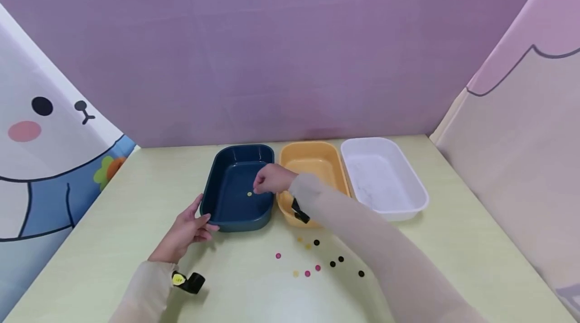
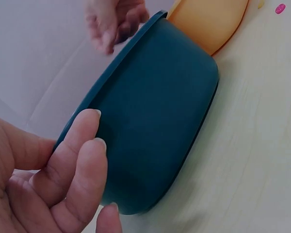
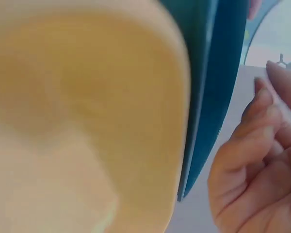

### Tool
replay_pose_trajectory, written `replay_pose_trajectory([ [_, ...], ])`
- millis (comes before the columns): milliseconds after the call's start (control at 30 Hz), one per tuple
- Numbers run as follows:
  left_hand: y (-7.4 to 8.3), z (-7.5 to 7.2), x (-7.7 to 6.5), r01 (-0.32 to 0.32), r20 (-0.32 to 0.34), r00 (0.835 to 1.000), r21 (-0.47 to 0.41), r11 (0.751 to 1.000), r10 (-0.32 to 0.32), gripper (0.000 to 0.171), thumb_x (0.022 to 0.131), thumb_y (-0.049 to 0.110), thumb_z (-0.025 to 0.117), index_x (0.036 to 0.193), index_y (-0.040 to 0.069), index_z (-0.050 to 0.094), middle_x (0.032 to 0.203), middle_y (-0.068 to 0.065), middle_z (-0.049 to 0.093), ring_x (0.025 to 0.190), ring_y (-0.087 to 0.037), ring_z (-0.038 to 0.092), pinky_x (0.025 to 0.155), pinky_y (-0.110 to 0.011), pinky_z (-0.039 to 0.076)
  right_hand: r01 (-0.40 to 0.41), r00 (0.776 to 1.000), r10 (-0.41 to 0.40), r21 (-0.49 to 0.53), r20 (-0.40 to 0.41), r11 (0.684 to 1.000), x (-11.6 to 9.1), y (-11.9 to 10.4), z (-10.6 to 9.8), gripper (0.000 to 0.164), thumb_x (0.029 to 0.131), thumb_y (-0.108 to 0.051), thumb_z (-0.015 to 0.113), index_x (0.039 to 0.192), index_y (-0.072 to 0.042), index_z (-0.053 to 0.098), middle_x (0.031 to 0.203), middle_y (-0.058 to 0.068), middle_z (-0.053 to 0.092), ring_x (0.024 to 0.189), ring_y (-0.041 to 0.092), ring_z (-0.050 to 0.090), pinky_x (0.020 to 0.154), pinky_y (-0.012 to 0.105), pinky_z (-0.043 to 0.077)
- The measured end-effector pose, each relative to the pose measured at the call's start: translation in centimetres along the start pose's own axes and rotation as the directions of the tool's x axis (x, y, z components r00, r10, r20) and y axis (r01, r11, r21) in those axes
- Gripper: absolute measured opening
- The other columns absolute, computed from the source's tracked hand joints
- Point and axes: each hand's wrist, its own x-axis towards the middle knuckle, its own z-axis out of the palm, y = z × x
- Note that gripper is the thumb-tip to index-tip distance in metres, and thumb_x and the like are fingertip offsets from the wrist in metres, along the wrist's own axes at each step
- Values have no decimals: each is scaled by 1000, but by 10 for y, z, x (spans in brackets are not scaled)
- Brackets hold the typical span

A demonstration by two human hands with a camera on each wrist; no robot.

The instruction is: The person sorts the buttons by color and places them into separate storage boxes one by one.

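Item: my left hand (image 1: pixel 190 230), gripping the rim of the dark blue tray (image 1: pixel 240 224); best held firm, lest it slide. Item: my right hand (image 1: pixel 274 178), fingers curled over that same tray (whether they pinch anything, I cannot tell); staying low and central should limit bounce. Trays, three: the dark blue tray, one yellow tray (image 1: pixel 312 154), one white tray (image 1: pixel 385 177). Small discs, eleven: one pale yellow disc (image 1: pixel 249 194) within or above the dark blue tray; on the table (image 1: pixel 453 262), four black discs (image 1: pixel 316 242), three pink discs (image 1: pixel 278 256), three yellow discs (image 1: pixel 308 246).
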Motion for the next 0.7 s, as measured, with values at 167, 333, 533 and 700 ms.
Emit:
replay_pose_trajectory([
  [167,0,1,-2,-5,16,1000,-14,1000,6,68,103,6,37,153,12,-8,72,2,69,54,-8,60,62,-26,50,66,998,-66,-11,7,998,-24,7,3,7,89,-14,69,90,-7,70,84,-3,66,74,9,54,68,20,44],
  [333,0,0,-1,0,17,1000,-16,1000,1,67,103,6,37,153,12,-8,71,3,69,54,-8,60,62,-26,49,81,997,-81,18,16,997,-53,13,8,5,89,-13,68,87,-8,70,78,-6,64,71,11,53,66,22,43],
  [533,-2,1,0,6,16,1000,-13,1000,-6,67,103,6,37,153,12,-8,72,2,70,54,-8,60,61,-26,48,115,993,-115,75,3,991,-92,29,14,6,88,-7,68,90,-4,71,69,-6,55,64,10,47,60,21,38],
  [700,-1,2,-1,-2,12,1000,-6,1000,2,67,103,7,37,153,13,-8,73,1,70,54,-9,61,61,-27,48,141,990,-142,125,3,982,-116,43,21,7,87,-6,68,92,-1,70,65,-7,51,60,6,45,58,19,38],
])
